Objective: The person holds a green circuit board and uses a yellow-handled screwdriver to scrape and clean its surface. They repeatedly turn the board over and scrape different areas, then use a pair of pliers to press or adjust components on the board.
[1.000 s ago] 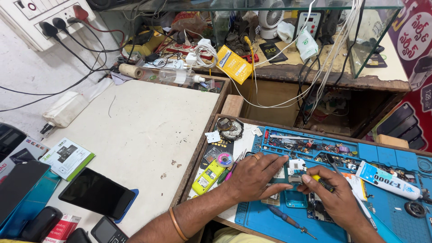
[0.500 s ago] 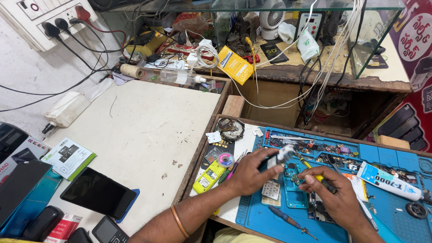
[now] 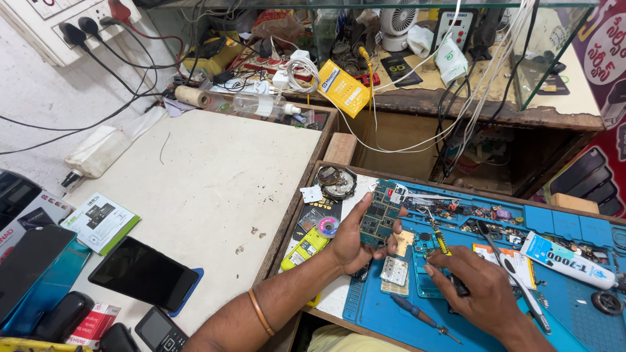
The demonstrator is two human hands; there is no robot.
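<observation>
The left hand [image 3: 352,242] is gripping a small green phone circuit board [image 3: 377,218], lifted and tilted just above the blue silicone repair mat [image 3: 574,306], fingers curled around its lower edge and thumb pressing its right side. The right hand [image 3: 479,293] is pinching a thin yellow-handled tool [image 3: 442,242] between thumb and fingers, its tip pointing up toward the board. Judging from how things are lying, the phone is already opened up and the board is out: loose metal shields [image 3: 394,270], a small blue-handled screwdriver [image 3: 417,316] and tiny parts are lying scattered on the mat, while the work on the board itself looks unfinished, with reassembly left to do (nothing is back in a casing). A white glue tube [image 3: 567,259] is lying at the mat's right. The pale worn bench [image 3: 215,176] to the left is carrying a black smartphone [image 3: 143,274] and a leaflet, and behind it cables, a clear bottle and a wall socket are crowding a cluttered repair stall.
</observation>
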